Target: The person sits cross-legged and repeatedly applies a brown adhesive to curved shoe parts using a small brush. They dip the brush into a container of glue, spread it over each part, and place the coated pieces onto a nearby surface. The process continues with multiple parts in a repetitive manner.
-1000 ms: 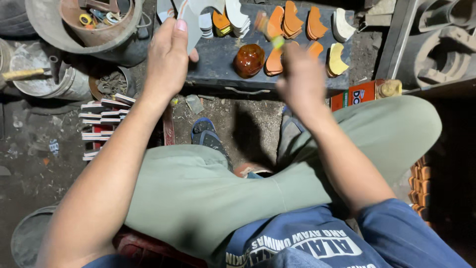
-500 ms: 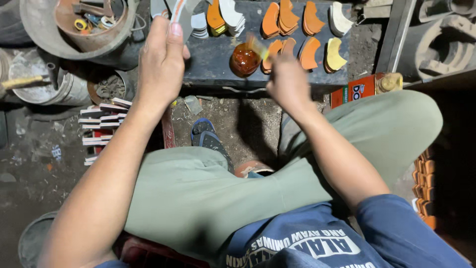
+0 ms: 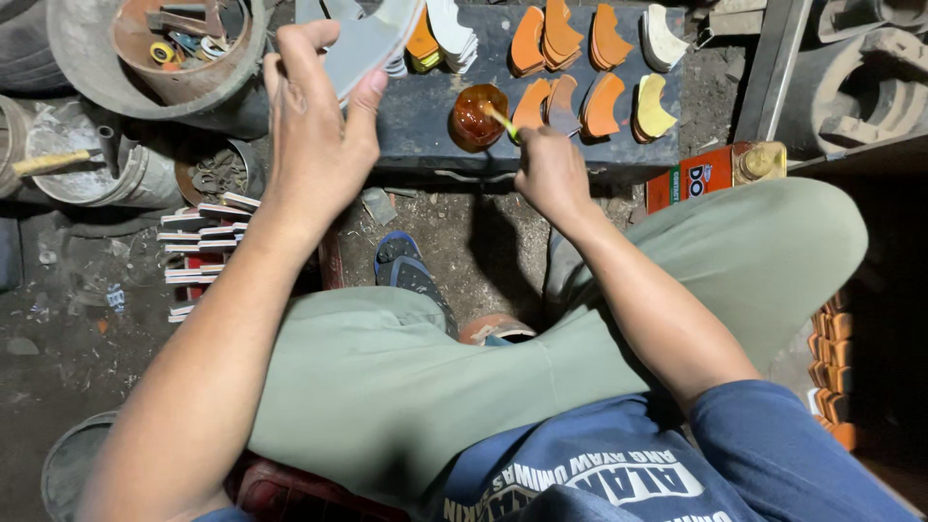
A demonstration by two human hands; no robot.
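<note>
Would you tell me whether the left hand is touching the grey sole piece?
Touching: the head view shows the left hand pinching the grey sole piece between thumb and fingers.

Amber jar (image 3: pixel 477 115), orange curved pieces (image 3: pixel 581 66), grey sheet (image 3: pixel 364 45), olive-green trousers (image 3: pixel 406 377)

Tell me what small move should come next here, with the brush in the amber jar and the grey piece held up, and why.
Probably lift the brush out of the amber jar and carry it to the grey piece. The right hand has the brush tip dipped in the jar, while the left hand holds the grey piece raised, its face turned toward the brush side.
</note>
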